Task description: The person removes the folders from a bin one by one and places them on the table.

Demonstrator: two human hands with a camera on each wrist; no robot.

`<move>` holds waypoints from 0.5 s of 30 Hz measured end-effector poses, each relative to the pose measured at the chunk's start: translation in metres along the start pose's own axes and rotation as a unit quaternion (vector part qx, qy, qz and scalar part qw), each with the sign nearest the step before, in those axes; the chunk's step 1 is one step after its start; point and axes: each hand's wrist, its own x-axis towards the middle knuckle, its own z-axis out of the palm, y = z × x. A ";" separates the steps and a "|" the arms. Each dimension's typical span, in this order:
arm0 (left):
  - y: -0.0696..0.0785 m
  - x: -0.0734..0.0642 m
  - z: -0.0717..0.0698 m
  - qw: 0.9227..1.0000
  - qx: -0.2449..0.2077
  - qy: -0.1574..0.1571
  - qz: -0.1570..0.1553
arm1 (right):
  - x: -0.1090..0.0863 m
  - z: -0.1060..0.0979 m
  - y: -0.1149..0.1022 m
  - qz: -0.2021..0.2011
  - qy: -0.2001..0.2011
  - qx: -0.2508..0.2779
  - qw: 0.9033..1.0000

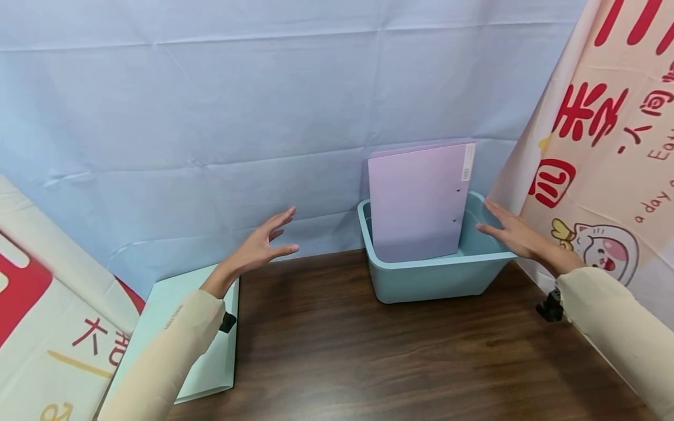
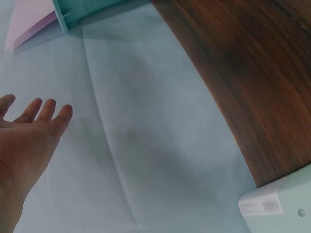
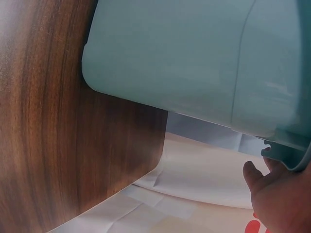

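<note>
A light purple file folder (image 1: 416, 204) stands upright in a blue-green plastic bin (image 1: 426, 280), rising well above its rim. My right hand (image 1: 513, 234) is at the bin's right end, its thumb reaching over the inside. From the right wrist view, the fingers of that hand (image 3: 282, 194) are close beside the outer rim of the bin (image 3: 170, 63). To the left of the bin, my left hand (image 1: 255, 248) is raised with fingers spread and nothing in it. A mint green folder (image 1: 216, 362) lies flat at the left, partly hidden by my left forearm.
The dark wooden table (image 1: 316, 351) extends in front of the bin. Behind it hangs a pale blue cloth (image 1: 237, 117). Printed cloths border both sides, the right one (image 1: 595, 175) close to the bin. Black wrist cameras (image 1: 550, 307) sit on the sleeves.
</note>
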 end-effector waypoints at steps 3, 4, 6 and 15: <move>-0.013 0.007 0.003 1.000 0.002 0.003 0.007 | 0.000 0.000 0.001 -0.004 0.000 0.000 1.000; -0.017 0.010 0.004 1.000 0.002 0.003 0.008 | 0.001 0.001 0.001 -0.007 0.001 0.000 1.000; -0.016 0.011 0.006 1.000 0.001 0.002 0.009 | 0.001 0.001 0.000 -0.006 0.001 0.001 1.000; -0.011 0.019 0.011 0.999 -0.002 0.004 0.033 | 0.003 0.001 0.002 0.009 -0.006 0.008 1.000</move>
